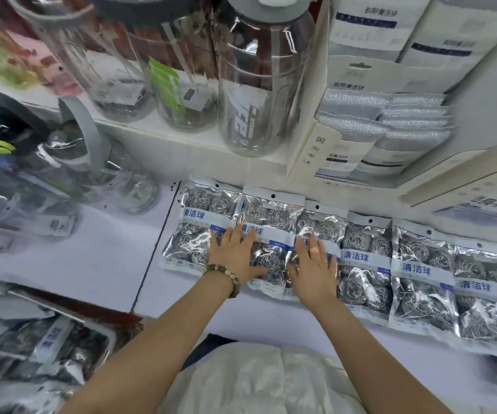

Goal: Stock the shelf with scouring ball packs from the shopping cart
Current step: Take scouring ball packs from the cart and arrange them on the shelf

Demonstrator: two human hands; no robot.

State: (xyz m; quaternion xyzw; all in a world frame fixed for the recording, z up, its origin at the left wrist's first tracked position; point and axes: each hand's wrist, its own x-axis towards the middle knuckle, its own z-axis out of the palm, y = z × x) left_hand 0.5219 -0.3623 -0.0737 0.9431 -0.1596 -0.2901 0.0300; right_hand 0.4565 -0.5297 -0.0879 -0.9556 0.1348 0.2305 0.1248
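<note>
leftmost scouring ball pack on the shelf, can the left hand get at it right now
Probably yes. The left hand lies flat on the second pack, right beside the leftmost pack, and most of that pack lies bare.

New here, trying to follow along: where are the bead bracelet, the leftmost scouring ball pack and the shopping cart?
bead bracelet [225,274]: head view, beads on the left wrist.
leftmost scouring ball pack [194,215]: head view, its blue-lettered label.
shopping cart [92,322]: head view, its light rim, lower left.

Silver packs, perhaps pale-lilac shelf
</note>
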